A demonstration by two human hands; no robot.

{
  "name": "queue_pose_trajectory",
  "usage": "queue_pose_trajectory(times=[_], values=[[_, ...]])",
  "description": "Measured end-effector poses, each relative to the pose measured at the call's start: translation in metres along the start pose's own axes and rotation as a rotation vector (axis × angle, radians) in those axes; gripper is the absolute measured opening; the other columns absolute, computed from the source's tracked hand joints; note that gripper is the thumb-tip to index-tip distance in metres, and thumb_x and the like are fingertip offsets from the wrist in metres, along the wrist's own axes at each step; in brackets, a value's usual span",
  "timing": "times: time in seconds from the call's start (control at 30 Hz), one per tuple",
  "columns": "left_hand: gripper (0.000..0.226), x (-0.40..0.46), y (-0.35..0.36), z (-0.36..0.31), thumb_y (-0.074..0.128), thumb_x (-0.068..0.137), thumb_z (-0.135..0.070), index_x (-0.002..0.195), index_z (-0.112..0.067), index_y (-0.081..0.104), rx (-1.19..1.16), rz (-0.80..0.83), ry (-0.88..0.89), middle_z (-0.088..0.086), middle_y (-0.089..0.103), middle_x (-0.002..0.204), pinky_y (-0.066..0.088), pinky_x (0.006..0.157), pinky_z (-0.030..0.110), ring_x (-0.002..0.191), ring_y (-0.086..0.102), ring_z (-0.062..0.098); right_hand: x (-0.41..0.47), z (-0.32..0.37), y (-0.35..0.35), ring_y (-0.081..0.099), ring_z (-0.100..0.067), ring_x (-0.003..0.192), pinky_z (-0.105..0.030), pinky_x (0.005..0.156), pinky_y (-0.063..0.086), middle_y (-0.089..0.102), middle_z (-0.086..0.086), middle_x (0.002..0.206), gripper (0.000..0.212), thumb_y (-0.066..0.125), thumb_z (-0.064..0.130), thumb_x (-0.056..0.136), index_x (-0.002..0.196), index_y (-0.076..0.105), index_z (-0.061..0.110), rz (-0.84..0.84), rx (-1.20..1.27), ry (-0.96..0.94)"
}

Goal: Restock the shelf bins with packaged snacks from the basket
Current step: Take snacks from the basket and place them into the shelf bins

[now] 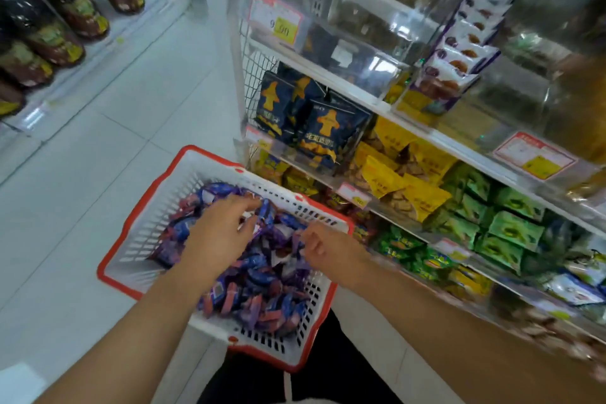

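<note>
Here both hands reach into the white, red-rimmed basket on the pale tiled floor — the left hand lies with fingers loosely spread on the heap of blue-and-purple wrapped snacks, the right hand with fingers curled among them, though whether it holds any I cannot tell. Just beside the basket, clear shelf bins hold dark blue, yellow and green packets.

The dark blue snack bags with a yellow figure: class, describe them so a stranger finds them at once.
Start at the white shelf unit right of the red-rimmed white plastic basket. At its near-left end, above the basket, stand the dark blue snack bags. Only they show a yellow figure; the neighbours are plain yellow packets.
</note>
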State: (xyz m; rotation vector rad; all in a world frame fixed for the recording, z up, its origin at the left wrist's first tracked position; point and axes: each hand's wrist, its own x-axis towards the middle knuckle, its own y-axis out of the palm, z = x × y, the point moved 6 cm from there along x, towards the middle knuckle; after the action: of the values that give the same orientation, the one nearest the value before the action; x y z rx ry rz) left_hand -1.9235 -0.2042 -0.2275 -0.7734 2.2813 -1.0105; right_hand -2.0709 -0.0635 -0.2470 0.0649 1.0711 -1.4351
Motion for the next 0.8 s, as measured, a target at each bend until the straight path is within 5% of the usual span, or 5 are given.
queue_pose_trajectory(times=[0.17, 0.3, 0.4, 0.57, 0.8], values=[[0.035, -0.042, 0.033, 0.057, 0.054, 0.100, -0.028, 0.134, -0.022, 0.057, -0.035, 0.159, -0.190, -0.004, 0.060, 0.131, 0.049, 0.095, 0.035, 0.117, 0.057, 0.016, 0.048, -0.042, 0.095, 0.059, -0.031, 0.110, -0.042, 0.096, 0.048, 0.060, -0.011, 0.120, 0.035, 0.057, 0.019, 0.095, 0.129, 0.053, 0.011, 0.273, 0.047, 0.193], [0.034, -0.056, 0.049, 0.076, 0.053, 0.099, -0.032, 0.133, -0.024, 0.058, -0.045, 0.210, -0.242, -0.003, 0.062, 0.128, 0.050, 0.088, 0.033, 0.110, 0.059, 0.017, 0.079, -0.046, 0.127, 0.054, -0.022, 0.075, -0.035, 0.073, 0.047, 0.055, -0.018, 0.128, 0.045, 0.052, 0.013, 0.098, 0.141, 0.039, 0.018, 0.290, 0.313, 0.402], [0.033, -0.061, 0.052, 0.086, 0.055, 0.098, -0.028, 0.131, -0.025, 0.058, -0.087, 0.218, -0.274, -0.005, 0.060, 0.131, 0.049, 0.091, 0.033, 0.114, 0.059, 0.016, 0.105, -0.053, 0.148, 0.058, -0.025, 0.093, -0.031, 0.079, 0.043, 0.050, -0.015, 0.130, 0.043, 0.040, 0.024, 0.104, 0.146, 0.032, 0.016, 0.248, 0.380, 0.516], [0.029, -0.060, 0.047, 0.102, 0.056, 0.098, -0.023, 0.126, -0.025, 0.062, -0.259, 0.172, -0.349, -0.013, 0.062, 0.123, 0.046, 0.099, 0.030, 0.113, 0.057, 0.005, 0.123, -0.060, 0.176, 0.059, -0.028, 0.082, -0.037, 0.078, 0.050, 0.059, -0.010, 0.090, 0.014, 0.044, 0.010, 0.100, 0.097, 0.058, 0.009, 0.021, 0.860, 0.699], [0.022, -0.055, 0.038, 0.107, 0.058, 0.098, -0.022, 0.119, -0.027, 0.062, -0.397, 0.103, -0.446, -0.018, 0.060, 0.112, 0.042, 0.096, 0.024, 0.106, 0.055, 0.000, 0.090, -0.046, 0.155, 0.047, -0.011, 0.058, -0.024, 0.055, 0.042, 0.051, 0.003, 0.069, 0.011, 0.053, 0.013, 0.098, 0.096, 0.063, 0.010, -0.167, 0.978, 0.711]])
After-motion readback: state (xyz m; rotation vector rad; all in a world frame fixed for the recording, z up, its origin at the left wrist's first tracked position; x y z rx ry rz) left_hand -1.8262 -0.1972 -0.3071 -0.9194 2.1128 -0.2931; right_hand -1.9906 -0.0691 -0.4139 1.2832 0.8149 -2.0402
